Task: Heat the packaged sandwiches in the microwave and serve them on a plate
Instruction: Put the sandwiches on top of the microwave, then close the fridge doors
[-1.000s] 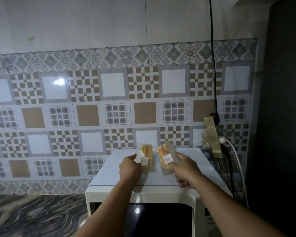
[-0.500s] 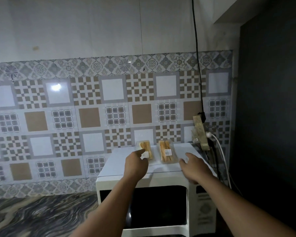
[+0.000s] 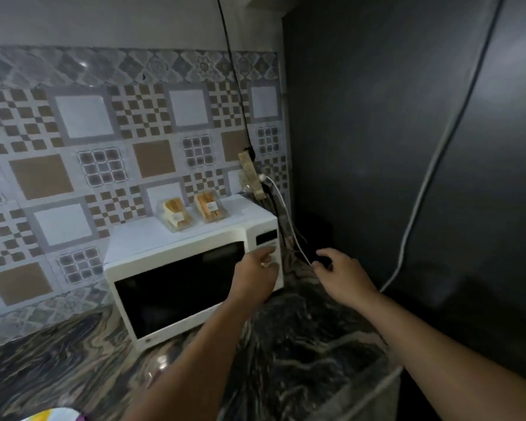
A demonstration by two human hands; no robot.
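Two packaged sandwiches (image 3: 194, 210) are lying side by side atop the white microwave (image 3: 176, 278), whose door is closed. We are reaching our left hand (image 3: 253, 276) to the control panel, thumb extended, sandwiches at eleven o'clock from it. Our right hand (image 3: 343, 276) is hovering loosely curled, holding nothing, over the marble counter (image 3: 301, 344).

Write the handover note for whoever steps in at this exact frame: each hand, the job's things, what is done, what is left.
Left hand: at the microwave's control panel, holding nothing; contact unclear.
Right hand: open in the air beside the microwave, near a white cable.
Two packaged sandwiches: side by side on top of the microwave, in their wrappers.
Done: sandwiches brought to the microwave.
Left: open the shut door, load, heat, plate. No plate in view.
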